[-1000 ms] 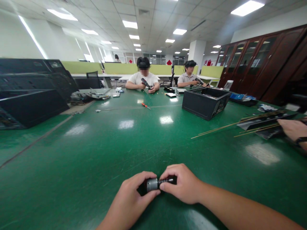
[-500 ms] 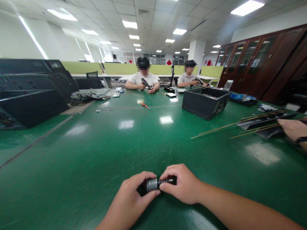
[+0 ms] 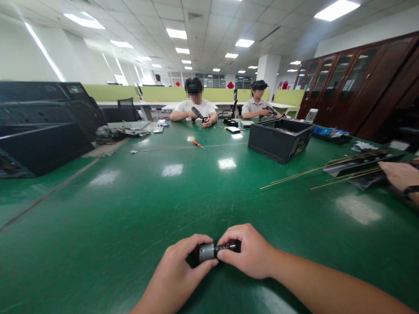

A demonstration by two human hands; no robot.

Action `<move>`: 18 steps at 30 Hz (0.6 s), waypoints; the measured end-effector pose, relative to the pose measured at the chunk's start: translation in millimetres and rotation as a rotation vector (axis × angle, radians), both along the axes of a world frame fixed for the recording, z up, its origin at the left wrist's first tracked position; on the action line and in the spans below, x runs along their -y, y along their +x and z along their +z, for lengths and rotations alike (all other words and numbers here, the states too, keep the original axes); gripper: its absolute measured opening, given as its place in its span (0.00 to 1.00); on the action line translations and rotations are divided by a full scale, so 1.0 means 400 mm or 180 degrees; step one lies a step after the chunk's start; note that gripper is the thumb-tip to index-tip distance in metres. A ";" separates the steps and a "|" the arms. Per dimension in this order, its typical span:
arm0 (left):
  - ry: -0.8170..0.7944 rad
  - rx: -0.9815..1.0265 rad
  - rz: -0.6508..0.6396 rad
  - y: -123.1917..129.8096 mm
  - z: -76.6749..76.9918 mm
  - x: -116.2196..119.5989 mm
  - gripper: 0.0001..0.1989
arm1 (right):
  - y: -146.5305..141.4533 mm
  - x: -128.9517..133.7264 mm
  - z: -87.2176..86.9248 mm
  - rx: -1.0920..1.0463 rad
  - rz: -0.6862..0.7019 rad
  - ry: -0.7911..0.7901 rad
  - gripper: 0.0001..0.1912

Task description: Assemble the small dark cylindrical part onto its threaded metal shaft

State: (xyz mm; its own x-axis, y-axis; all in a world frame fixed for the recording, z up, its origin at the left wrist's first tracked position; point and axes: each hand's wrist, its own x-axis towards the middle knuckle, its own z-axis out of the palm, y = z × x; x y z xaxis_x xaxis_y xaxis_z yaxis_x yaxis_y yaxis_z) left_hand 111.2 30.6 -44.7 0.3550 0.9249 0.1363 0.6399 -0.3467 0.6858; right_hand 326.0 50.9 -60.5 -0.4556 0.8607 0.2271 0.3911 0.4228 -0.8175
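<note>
- Lying crosswise between the hands, the small metal part (image 3: 211,251) has its long axis running left to right; its grey cylinder (image 3: 204,252) sits at the left, and its dark ringed shaft (image 3: 226,247) points right, angled slightly away from the person.
- I see it low over the near side of the green table (image 3: 131,218); whether it touches the top, I can't tell.
- The left hand (image 3: 178,266) grips the cylinder between thumb and fingers; the right hand (image 3: 253,250) pinches the shaft.
- Counting across the table: two people (image 3: 208,107), one orange-handled screwdriver (image 3: 198,144), one open black case (image 3: 268,143) right of centre.
- Several thin brass-coloured rods (image 3: 288,177) lie at the right, by one co-worker's hand (image 3: 397,174).
- Two red diamonds (image 3: 231,85) show at the back, too far off for me to read.
</note>
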 end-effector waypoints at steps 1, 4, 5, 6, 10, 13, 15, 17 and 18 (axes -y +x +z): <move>0.0000 -0.0004 0.0003 0.001 0.000 -0.001 0.10 | 0.000 0.000 0.000 0.0002 0.0003 0.0001 0.06; -0.0007 0.0019 0.0010 0.004 0.001 -0.002 0.10 | 0.000 0.002 -0.001 0.0029 0.0028 0.0010 0.05; -0.0024 0.0027 0.0004 0.005 0.002 -0.002 0.10 | 0.000 0.002 -0.001 0.0040 0.0029 0.0009 0.06; -0.0046 0.0028 0.0001 0.005 0.003 -0.001 0.10 | 0.001 0.003 -0.002 0.0050 0.0029 0.0005 0.06; -0.0084 -0.0004 -0.0019 0.002 0.003 0.000 0.09 | 0.000 0.005 -0.001 0.0071 0.0044 0.0011 0.06; -0.0055 -0.0015 -0.0035 -0.001 0.001 0.001 0.09 | -0.001 0.004 -0.001 0.0093 0.0055 0.0025 0.06; -0.0076 -0.0022 -0.0061 -0.002 0.002 0.002 0.09 | -0.001 0.002 -0.002 0.0113 0.0067 0.0040 0.07; -0.0099 -0.0027 -0.0080 -0.001 0.005 0.002 0.09 | -0.001 0.001 -0.004 0.0127 0.0076 0.0058 0.07; -0.0097 -0.0025 -0.0088 0.000 0.007 0.002 0.08 | -0.001 0.001 -0.004 0.0133 0.0075 0.0065 0.07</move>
State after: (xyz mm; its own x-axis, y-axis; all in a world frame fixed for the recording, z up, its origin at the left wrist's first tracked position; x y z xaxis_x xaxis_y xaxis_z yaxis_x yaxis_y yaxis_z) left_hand 111.1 30.0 -42.0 0.3815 0.9184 0.1052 0.6358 -0.3434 0.6912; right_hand 325.4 50.4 -62.3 -0.4852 0.8450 0.2248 0.4146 0.4487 -0.7917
